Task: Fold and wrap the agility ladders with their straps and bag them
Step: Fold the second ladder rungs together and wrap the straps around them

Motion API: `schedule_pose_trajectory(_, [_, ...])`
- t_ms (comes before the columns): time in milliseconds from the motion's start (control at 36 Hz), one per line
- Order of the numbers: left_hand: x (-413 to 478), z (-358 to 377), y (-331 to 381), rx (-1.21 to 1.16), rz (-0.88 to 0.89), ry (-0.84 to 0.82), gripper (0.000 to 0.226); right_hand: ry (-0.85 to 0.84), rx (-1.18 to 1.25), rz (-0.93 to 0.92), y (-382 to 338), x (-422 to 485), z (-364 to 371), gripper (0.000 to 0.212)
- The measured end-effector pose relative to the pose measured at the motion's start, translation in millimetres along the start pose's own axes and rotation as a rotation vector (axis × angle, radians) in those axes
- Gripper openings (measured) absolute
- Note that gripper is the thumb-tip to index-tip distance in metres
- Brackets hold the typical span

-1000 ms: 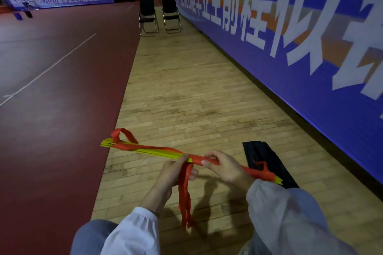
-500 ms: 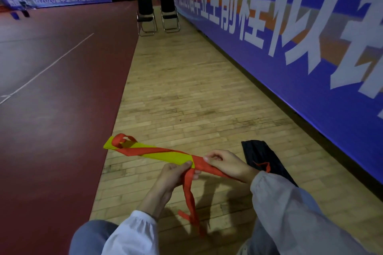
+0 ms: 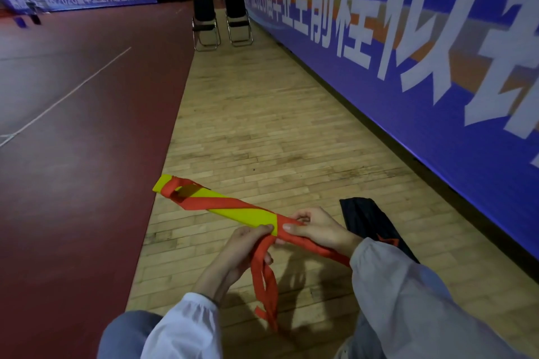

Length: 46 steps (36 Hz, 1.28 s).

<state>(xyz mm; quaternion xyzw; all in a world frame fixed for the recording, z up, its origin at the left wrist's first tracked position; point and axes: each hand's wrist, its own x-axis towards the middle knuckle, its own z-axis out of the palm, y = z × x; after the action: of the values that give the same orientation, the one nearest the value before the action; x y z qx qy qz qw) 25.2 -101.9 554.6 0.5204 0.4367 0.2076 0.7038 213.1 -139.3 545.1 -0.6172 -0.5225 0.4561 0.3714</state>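
Wood-plank gym floor (image 3: 262,125) runs fwd, w/ a dark-red court surface (image 3: 73,183) alongside. L hand (image 3: 242,245): thumb & fingers curled, pinching the red fabric strap (image 3: 204,202) right where it comes off the flat yellow folded ladder bundle (image 3: 242,213); two loose strap tails hang down below that pinch. R hand (image 3: 318,230): thumb & fingertips clamp the strap-wrapped part of the bundle, just beside the L hand. Bundle is held in the air over the planks, far end pointing away & left; the strap spirals round it & loops at that far end. R hand + pale sleeve (image 3: 408,300) hide its near end. Just right of the bundle, a black fabric bag (image 3: 370,218) lies flat on the planks, partly covered by the R forearm. Further right: long blue banner w/ white characters (image 3: 408,96). Well beyond the bundle: two black folding chairs (image 3: 205,23) side by side. Left of the bundle: a white line (image 3: 73,93) crosses the court.
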Motion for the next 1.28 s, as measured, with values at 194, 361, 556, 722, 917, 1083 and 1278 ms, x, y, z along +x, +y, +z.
schedule_pose_trajectory(194, [1,-5,8,0.179,0.052,-0.044,0.028,0.061,-0.075,-0.007,-2,3,0,0.017])
schedule_pose_trajectory(361, [0,-8,10,0.284,0.048,-0.065,0.032,0.120,-0.165,-0.025,-4,1,-2,0.017])
schedule_pose_trajectory(556, [1,-2,6,0.203,-0.031,0.045,0.042,0.225,-0.299,-0.040,-2,1,7,0.019])
schedule_pose_trajectory(722, [0,2,10,0.128,-0.045,0.115,0.060,0.265,-0.312,-0.055,-3,-2,14,0.022])
schedule_pose_trajectory(917, [5,8,10,-0.027,-0.065,0.222,0.050,0.225,-0.280,-0.109,-3,-4,17,0.022])
schedule_pose_trajectory(1083, [4,8,3,-0.003,-0.012,0.276,0.045,-0.005,-0.104,-0.033,-9,-7,5,0.030])
schedule_pose_trajectory(1278, [-2,7,-1,0.052,0.043,0.243,0.051,-0.190,-0.154,0.075,-6,-6,5,0.044])
